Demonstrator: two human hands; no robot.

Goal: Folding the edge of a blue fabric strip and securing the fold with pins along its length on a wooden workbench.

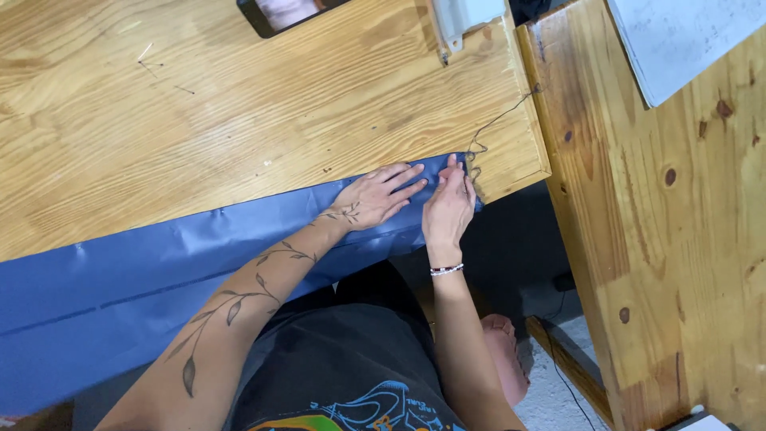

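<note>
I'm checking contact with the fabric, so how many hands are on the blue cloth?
2. The left hand lies flat on the blue cloth near its corner; the right hand presses the corner beside it.

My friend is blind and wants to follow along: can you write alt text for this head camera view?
Seen from above, a person's left hand lies flat on blue fabric at the edge of a wooden table, while the right hand pinches the fabric's corner beside a loose dark thread. A phone lies at the table's far edge.
</note>
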